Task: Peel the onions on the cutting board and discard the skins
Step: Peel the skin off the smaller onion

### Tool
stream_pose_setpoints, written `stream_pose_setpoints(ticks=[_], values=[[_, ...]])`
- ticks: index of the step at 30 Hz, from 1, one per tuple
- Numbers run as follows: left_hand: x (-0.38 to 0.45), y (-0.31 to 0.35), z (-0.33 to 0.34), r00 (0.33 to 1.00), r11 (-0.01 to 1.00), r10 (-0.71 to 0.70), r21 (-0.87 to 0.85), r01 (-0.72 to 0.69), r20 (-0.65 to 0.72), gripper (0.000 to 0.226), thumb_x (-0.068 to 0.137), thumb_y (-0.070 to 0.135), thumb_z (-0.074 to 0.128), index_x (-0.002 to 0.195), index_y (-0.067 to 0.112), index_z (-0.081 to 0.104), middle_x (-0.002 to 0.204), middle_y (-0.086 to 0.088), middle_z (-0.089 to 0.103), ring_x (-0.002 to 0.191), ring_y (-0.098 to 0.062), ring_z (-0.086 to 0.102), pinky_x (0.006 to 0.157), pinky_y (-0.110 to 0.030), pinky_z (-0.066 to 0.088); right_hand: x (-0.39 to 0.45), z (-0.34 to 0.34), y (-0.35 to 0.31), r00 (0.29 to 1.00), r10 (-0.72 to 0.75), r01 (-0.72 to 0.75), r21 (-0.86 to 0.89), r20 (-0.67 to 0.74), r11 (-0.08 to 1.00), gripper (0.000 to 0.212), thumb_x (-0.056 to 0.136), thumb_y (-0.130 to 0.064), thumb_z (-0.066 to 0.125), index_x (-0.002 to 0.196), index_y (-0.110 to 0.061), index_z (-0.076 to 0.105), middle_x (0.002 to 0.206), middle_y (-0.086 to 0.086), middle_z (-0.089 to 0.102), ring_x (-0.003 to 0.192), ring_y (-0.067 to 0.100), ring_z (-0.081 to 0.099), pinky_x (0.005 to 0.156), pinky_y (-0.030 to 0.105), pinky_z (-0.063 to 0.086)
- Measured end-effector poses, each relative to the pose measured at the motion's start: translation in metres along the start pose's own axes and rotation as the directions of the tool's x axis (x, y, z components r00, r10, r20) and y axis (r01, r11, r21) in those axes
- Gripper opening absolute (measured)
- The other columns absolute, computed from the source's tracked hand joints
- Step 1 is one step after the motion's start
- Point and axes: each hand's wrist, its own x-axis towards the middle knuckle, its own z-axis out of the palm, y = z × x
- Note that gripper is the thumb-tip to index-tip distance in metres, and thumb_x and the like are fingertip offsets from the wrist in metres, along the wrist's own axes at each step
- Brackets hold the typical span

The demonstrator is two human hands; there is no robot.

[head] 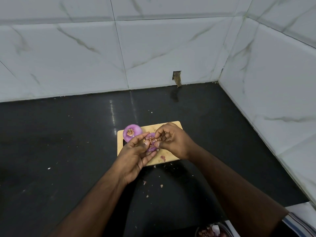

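holding a small red onion (151,142) over the middle of the wooden cutting board (150,128), the left hand (135,154) curls its fingers under and around it. the right hand (171,139) pinches the dry root tuft on top with thumb and fingertips. a second peeled red onion (132,132) sits at the board's far left corner. skin scraps (162,157) lie near the board's front edge and on the black tabletop (59,142).

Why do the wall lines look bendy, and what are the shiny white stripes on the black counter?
Head view: the wide-angle lens bows the straight joints of the wall tiles; the stripes are light glaring off the glossy counter. The arms throw a soft shadow near the bottom edge. The onion held in both hands looks slightly soft, so its skin detail is hard to make out.
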Motion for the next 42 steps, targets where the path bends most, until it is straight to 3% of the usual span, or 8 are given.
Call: stream_pose_setpoints(ticks=[6,14,20,33,36,38,40,42], values=[[0.0005,-0.0008,0.0006,1.0,1.0,0.002,0.006,-0.002,-0.011,0.029,0.098,-0.005,0.054,0.121,0.009,0.065,0.105,-0.012,0.078,0.087,-0.022,0.077,0.081,-0.036,0.064,-0.0003,-0.0008,0.0003,1.0,-0.009,0.01,-0.022,0.029,1.0,0.02,0.079,-0.005,0.08,0.081,-0.019,0.066,0.095,-0.001,0.053,0.074,-0.002,0.054,0.07,0.009,0.044],[-0.0014,-0.0023,-0.0003,1.0,1.0,-0.003,0.001,0.003,-0.009,0.03,0.098,-0.005,0.053,0.124,0.009,0.063,0.107,-0.015,0.077,0.088,-0.022,0.076,0.08,-0.036,0.064,-0.0035,-0.0001,0.0007,0.999,0.031,-0.031,0.048,0.01,0.998,0.025,0.08,-0.006,0.08,0.096,-0.017,0.065,0.108,0.002,0.058,0.073,-0.001,0.059,0.072,0.017,0.053],[-0.0013,-0.0054,-0.0027,1.0,1.0,-0.012,-0.008,0.012,-0.015,0.032,0.098,-0.005,0.054,0.127,0.006,0.062,0.108,-0.017,0.076,0.089,-0.024,0.076,0.08,-0.036,0.064,-0.003,0.0035,0.0061,0.999,0.054,-0.053,0.025,-0.004,0.998,0.028,0.077,-0.008,0.082,0.09,-0.028,0.066,0.104,-0.006,0.059,0.077,0.003,0.061,0.077,0.021,0.054],[0.0023,-0.003,0.0015,0.999,0.999,-0.017,-0.027,0.016,-0.034,0.035,0.097,-0.002,0.057,0.131,0.006,0.06,0.114,-0.016,0.075,0.091,-0.025,0.075,0.087,-0.039,0.062,-0.0029,0.0007,0.0068,0.998,0.046,-0.047,-0.029,-0.039,0.998,0.015,0.08,-0.009,0.08,0.082,-0.011,0.065,0.091,-0.007,0.056,0.071,-0.005,0.057,0.068,0.014,0.047],[0.0025,-0.0018,0.0031,0.999,0.999,-0.026,-0.031,0.025,-0.018,0.036,0.096,0.002,0.059,0.132,0.003,0.059,0.113,-0.017,0.075,0.088,-0.024,0.076,0.085,-0.038,0.062,-0.0047,0.0012,0.0024,0.994,0.108,-0.105,0.11,-0.028,0.988,0.026,0.081,-0.005,0.079,0.103,-0.012,0.065,0.098,-0.003,0.063,0.074,0.001,0.065,0.067,0.025,0.057],[0.0028,-0.001,0.0035,0.999,0.999,-0.034,-0.025,0.033,-0.018,0.036,0.097,0.003,0.06,0.132,0.001,0.058,0.112,-0.018,0.075,0.085,-0.023,0.076,0.082,-0.037,0.063,-0.0035,0.0029,0.0043,0.996,0.079,-0.075,0.096,-0.04,0.993,0.042,0.077,-0.006,0.083,0.114,-0.017,0.068,0.109,-0.003,0.063,0.087,0.01,0.068,0.08,0.024,0.058],[0.0025,0.0004,0.0033,0.999,0.998,-0.047,-0.03,0.047,0.0,0.036,0.097,0.003,0.059,0.133,-0.001,0.056,0.112,-0.021,0.074,0.088,-0.027,0.076,0.081,-0.038,0.064,-0.0026,0.0054,0.006,0.997,0.045,-0.039,0.082,-0.071,0.996,0.039,0.075,-0.004,0.083,0.111,-0.014,0.073,0.111,0.002,0.065,0.095,0.013,0.068,0.088,0.024,0.056],[0.0017,0.0021,0.0026,0.998,0.998,-0.057,-0.029,0.057,0.015,0.034,0.097,0.003,0.058,0.131,0.0,0.058,0.112,-0.022,0.074,0.091,-0.03,0.076,0.08,-0.038,0.064,-0.0023,0.0068,0.0064,0.991,0.075,-0.053,0.196,-0.111,0.979,0.028,0.076,0.004,0.08,0.103,-0.004,0.075,0.107,0.009,0.068,0.095,0.018,0.07,0.086,0.028,0.058]])
